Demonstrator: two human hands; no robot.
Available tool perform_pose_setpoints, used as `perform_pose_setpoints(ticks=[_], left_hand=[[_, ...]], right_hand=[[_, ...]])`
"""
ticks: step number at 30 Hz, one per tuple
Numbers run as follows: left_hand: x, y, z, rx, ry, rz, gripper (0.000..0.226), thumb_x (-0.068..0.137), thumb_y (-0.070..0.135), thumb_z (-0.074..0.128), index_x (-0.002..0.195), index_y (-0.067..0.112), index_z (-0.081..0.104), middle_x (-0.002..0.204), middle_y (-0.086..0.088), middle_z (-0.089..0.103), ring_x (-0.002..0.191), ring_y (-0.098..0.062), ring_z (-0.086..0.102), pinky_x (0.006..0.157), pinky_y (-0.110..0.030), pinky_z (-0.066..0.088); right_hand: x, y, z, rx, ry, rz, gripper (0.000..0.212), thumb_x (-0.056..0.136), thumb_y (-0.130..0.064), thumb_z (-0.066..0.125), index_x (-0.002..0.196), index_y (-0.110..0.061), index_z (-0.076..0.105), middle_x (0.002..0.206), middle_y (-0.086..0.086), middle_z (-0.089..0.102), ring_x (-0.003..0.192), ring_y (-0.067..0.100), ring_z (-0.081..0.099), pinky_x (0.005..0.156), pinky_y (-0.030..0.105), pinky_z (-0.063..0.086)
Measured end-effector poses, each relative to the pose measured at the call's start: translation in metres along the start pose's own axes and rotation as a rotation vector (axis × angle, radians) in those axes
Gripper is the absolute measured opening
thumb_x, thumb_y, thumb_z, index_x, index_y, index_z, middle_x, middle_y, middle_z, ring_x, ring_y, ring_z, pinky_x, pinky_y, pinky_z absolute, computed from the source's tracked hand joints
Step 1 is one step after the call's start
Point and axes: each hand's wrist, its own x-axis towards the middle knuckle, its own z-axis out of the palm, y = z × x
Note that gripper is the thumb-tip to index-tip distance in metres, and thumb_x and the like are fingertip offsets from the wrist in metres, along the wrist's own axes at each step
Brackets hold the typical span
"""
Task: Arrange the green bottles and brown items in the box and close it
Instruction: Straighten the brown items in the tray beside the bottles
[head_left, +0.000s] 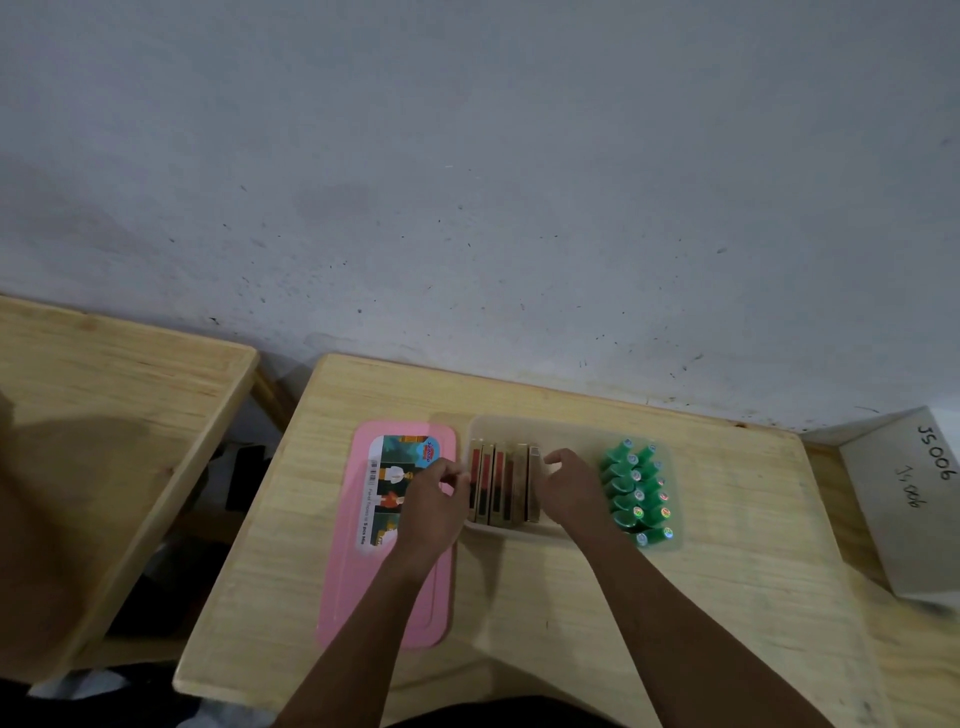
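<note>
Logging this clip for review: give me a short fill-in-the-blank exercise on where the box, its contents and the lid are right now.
1. The green bottles fill the ____ end of the clear box.
2. The brown items stand between the person's two ____.
3. The pink lid lies on the table, to the ____ of the box.

Missing words: right; hands; left

Single head-worn wide-angle view, sitting above the person and looking forward and steeply down over both forearms onto the wooden table (519, 597). It is taking in the table in the lower half at close working range, with the grey wall (467, 182) filling the upper half and a second table (104, 415) edging in at left. No other view is sharing the scene.
</note>
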Motion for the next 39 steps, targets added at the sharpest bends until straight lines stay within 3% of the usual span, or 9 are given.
perform_pose_setpoints(ticks=[7, 15, 19, 22, 25, 29, 32, 36, 39], left_hand=[[-0.001, 0.001, 0.000, 0.001, 0.003, -0.001, 0.011, 0.094, 0.016, 0.054, 0.099, 0.012, 0.063, 0.097, 0.001, 0.064, 0.092, -0.013, 0.061, 0.082, -0.030, 0.054], [0.001, -0.003, 0.002, -0.007, 0.014, 0.003, 0.013, 0.094, 0.014, 0.055, 0.098, 0.009, 0.065, 0.096, -0.002, 0.066, 0.091, -0.014, 0.062, 0.078, -0.023, 0.048], [0.000, -0.003, 0.004, -0.008, 0.013, -0.010, 0.011, 0.094, 0.015, 0.054, 0.097, 0.011, 0.064, 0.095, -0.001, 0.066, 0.090, -0.013, 0.062, 0.079, -0.026, 0.051], [0.000, -0.003, 0.004, 0.005, 0.014, -0.008, 0.010, 0.094, 0.016, 0.054, 0.096, 0.012, 0.063, 0.095, 0.000, 0.065, 0.090, -0.013, 0.061, 0.081, -0.029, 0.052], [0.000, -0.003, 0.004, 0.007, 0.015, -0.004, 0.010, 0.094, 0.016, 0.054, 0.096, 0.012, 0.063, 0.095, -0.001, 0.066, 0.090, -0.014, 0.062, 0.082, -0.030, 0.053], [0.000, -0.002, 0.004, 0.008, 0.016, -0.006, 0.010, 0.094, 0.016, 0.054, 0.096, 0.013, 0.063, 0.094, 0.001, 0.065, 0.090, -0.013, 0.062, 0.081, -0.030, 0.053], [-0.001, 0.000, 0.003, 0.010, 0.015, -0.003, 0.009, 0.094, 0.015, 0.053, 0.096, 0.013, 0.062, 0.093, 0.003, 0.063, 0.089, -0.012, 0.061, 0.080, -0.028, 0.052], [-0.001, 0.000, 0.003, 0.004, 0.018, -0.002, 0.010, 0.094, 0.015, 0.054, 0.097, 0.013, 0.063, 0.093, 0.003, 0.063, 0.089, -0.012, 0.061, 0.079, -0.026, 0.051], [-0.001, -0.001, 0.003, 0.013, 0.020, -0.003, 0.011, 0.094, 0.016, 0.054, 0.099, 0.013, 0.063, 0.095, 0.002, 0.063, 0.091, -0.012, 0.061, 0.079, -0.026, 0.052]], right_hand=[[-0.003, 0.003, 0.006, -0.114, -0.116, 0.000, 0.045, 0.084, -0.041, 0.061, 0.122, -0.021, 0.049, 0.110, 0.006, 0.068, 0.097, 0.023, 0.065, 0.074, 0.030, 0.044], [-0.004, 0.004, -0.004, 0.275, -0.078, 0.120, 0.041, 0.092, -0.038, 0.044, 0.063, -0.011, 0.054, 0.059, 0.006, 0.055, 0.059, 0.023, 0.056, 0.061, 0.035, 0.049], [-0.004, 0.000, -0.020, 0.530, -0.124, 0.249, 0.026, 0.096, -0.018, 0.033, 0.082, -0.007, 0.052, 0.071, 0.008, 0.048, 0.050, 0.017, 0.047, 0.040, 0.020, 0.028], [-0.008, 0.004, -0.027, 0.665, -0.194, 0.273, 0.023, 0.099, -0.023, 0.037, 0.093, -0.008, 0.054, 0.072, 0.007, 0.050, 0.044, 0.011, 0.041, 0.033, 0.017, 0.023], [-0.014, 0.007, -0.034, 0.762, -0.290, 0.230, 0.031, 0.099, -0.037, 0.048, 0.098, -0.007, 0.056, 0.071, 0.005, 0.051, 0.045, 0.009, 0.043, 0.034, 0.017, 0.023], [-0.013, 0.008, -0.036, 0.770, -0.327, 0.218, 0.025, 0.098, -0.029, 0.053, 0.109, -0.006, 0.058, 0.078, 0.009, 0.062, 0.052, 0.013, 0.051, 0.039, 0.020, 0.028], [-0.010, 0.006, -0.032, 0.636, -0.283, 0.180, 0.018, 0.100, -0.026, 0.050, 0.100, -0.011, 0.060, 0.084, 0.011, 0.071, 0.062, 0.017, 0.060, 0.047, 0.024, 0.037], [-0.007, 0.001, -0.017, 0.509, -0.229, 0.143, 0.034, 0.092, -0.035, 0.060, 0.081, -0.004, 0.067, 0.072, 0.011, 0.066, 0.064, 0.024, 0.062, 0.064, 0.038, 0.053], [-0.011, -0.008, -0.008, 0.396, -0.225, 0.120, 0.039, 0.093, -0.033, 0.059, 0.088, 0.004, 0.069, 0.073, 0.014, 0.068, 0.061, 0.025, 0.065, 0.061, 0.036, 0.059]])
